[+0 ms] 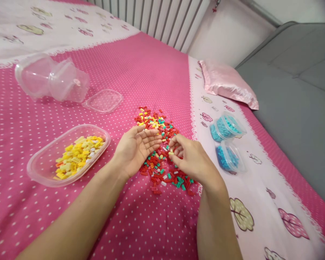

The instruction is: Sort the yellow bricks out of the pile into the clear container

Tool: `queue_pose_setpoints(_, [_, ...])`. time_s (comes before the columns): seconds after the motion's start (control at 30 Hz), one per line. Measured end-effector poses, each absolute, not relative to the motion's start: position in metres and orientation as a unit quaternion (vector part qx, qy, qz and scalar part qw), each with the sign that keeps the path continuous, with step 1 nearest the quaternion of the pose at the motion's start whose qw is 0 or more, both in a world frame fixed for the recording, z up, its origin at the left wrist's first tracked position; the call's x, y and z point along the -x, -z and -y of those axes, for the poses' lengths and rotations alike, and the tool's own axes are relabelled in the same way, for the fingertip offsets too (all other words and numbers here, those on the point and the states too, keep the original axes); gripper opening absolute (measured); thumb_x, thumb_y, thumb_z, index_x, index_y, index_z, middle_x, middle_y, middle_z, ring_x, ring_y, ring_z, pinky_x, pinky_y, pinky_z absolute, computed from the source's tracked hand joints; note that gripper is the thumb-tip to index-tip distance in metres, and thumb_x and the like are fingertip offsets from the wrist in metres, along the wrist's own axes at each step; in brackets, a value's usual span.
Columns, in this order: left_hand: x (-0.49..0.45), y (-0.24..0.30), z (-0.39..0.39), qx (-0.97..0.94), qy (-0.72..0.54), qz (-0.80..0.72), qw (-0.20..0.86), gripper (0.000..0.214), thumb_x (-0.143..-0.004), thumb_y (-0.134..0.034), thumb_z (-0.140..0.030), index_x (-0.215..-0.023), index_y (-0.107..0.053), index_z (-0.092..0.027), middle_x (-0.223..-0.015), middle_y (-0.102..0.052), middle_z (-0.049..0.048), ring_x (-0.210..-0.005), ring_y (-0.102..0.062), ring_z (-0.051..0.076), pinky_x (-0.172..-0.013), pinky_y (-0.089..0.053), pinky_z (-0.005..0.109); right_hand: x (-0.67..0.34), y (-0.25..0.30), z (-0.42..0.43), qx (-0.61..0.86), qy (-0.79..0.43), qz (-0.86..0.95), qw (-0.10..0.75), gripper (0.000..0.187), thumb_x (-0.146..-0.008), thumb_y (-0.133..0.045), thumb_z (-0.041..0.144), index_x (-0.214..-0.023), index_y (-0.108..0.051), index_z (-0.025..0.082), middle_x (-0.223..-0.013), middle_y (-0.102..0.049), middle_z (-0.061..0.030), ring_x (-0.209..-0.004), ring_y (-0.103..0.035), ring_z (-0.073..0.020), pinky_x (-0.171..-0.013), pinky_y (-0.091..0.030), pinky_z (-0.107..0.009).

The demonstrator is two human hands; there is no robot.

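Note:
A loose pile of small plastic building bricks (157, 164), mostly red with some green, white and yellow, lies spread on the bed. Over its left side, my left hand (135, 148) is held palm up with the fingers stretched out and nothing visible in it. My right hand (191, 155) is above the pile's right side, fingers curled, pinching a pale yellow brick (171, 152) between thumb and fingertips. To the left of my left hand stands an open clear plastic container (43, 175) partly filled with yellow bricks (79, 155).
Clear empty containers (52, 77) lie on their side at the back left, beside a clear lid (104, 101). On the right stand containers of light blue bricks (226, 126) and darker blue bricks (227, 157). Behind them are a pink pillow (227, 81) and a grey headboard (295, 79).

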State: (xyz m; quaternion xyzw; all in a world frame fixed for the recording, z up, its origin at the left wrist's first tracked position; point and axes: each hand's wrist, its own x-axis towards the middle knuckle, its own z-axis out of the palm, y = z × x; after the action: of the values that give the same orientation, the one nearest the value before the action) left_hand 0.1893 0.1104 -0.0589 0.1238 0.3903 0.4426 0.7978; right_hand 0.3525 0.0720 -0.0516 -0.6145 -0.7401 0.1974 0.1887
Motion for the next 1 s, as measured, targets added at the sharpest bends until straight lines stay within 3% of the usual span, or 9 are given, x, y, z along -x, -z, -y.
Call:
queue_pose_setpoints(0.2, [-0.192, 0.058, -0.109, -0.104, -0.422, -0.357, 0.827, 0.029, -0.086, -0.038, -0.02, -0.092, -0.062, -0.006, -0.09, -0.067, 0.0155, -0.085, -0.064, 0.018, -0.088, -0.049, 0.031, -0.341, 0.047, -0.074, 0.557, -0.173, 0.704, 0.406, 0.013, -0.077, -0.059, 0.015, -0.089, -0.057, 0.02, -0.085, -0.064, -0.0002, -0.073, -0.062, -0.0127, -0.071, -0.052, -0.028])
queue_pose_setpoints(0.47, [-0.192, 0.059, -0.107, -0.055, -0.387, -0.324, 0.862, 0.033, -0.09, -0.034, -0.02, -0.109, -0.056, -0.004, -0.087, -0.065, 0.0142, -0.082, -0.064, 0.017, -0.086, -0.051, 0.03, -0.333, 0.048, -0.074, 0.54, -0.136, 0.694, 0.456, 0.026, -0.082, -0.053, 0.014, -0.106, -0.058, 0.024, -0.105, -0.065, -0.0019, -0.087, -0.065, -0.0153, -0.079, -0.055, -0.033])
queue_pose_setpoints(0.6, [-0.188, 0.053, -0.109, -0.059, -0.424, -0.341, 0.837, 0.035, -0.09, -0.035, -0.024, -0.109, -0.055, -0.002, -0.091, -0.065, 0.0174, -0.088, -0.065, 0.021, -0.085, -0.052, 0.03, -0.34, 0.053, -0.078, 0.58, -0.107, 0.694, 0.413, 0.024, -0.081, -0.052, 0.01, -0.099, -0.062, 0.021, -0.097, -0.068, -0.0027, -0.085, -0.065, -0.0166, -0.078, -0.054, -0.033])
queue_pose_setpoints(0.83, [-0.177, 0.046, -0.113, -0.063, -0.512, -0.345, 0.784, 0.041, -0.088, -0.034, -0.029, -0.111, -0.055, -0.002, -0.093, -0.065, 0.0175, -0.087, -0.064, 0.019, -0.08, -0.054, 0.028, -0.341, 0.064, -0.08, 0.564, -0.199, 0.784, 0.166, 0.034, -0.072, -0.056, -0.001, -0.095, -0.068, 0.022, -0.099, -0.068, -0.0029, -0.091, -0.062, -0.0179, -0.084, -0.047, -0.034])
queue_pose_setpoints(1.0, [-0.174, 0.045, -0.114, -0.066, -0.522, -0.343, 0.778, 0.042, -0.088, -0.034, -0.03, -0.107, -0.057, -0.001, -0.089, -0.064, 0.0166, -0.083, -0.064, 0.018, -0.079, -0.054, 0.026, -0.341, 0.072, -0.082, 0.559, -0.208, 0.794, 0.117, 0.039, -0.069, -0.058, -0.002, -0.099, -0.067, 0.022, -0.096, -0.065, -0.0037, -0.087, -0.059, -0.0173, -0.078, -0.044, -0.03])
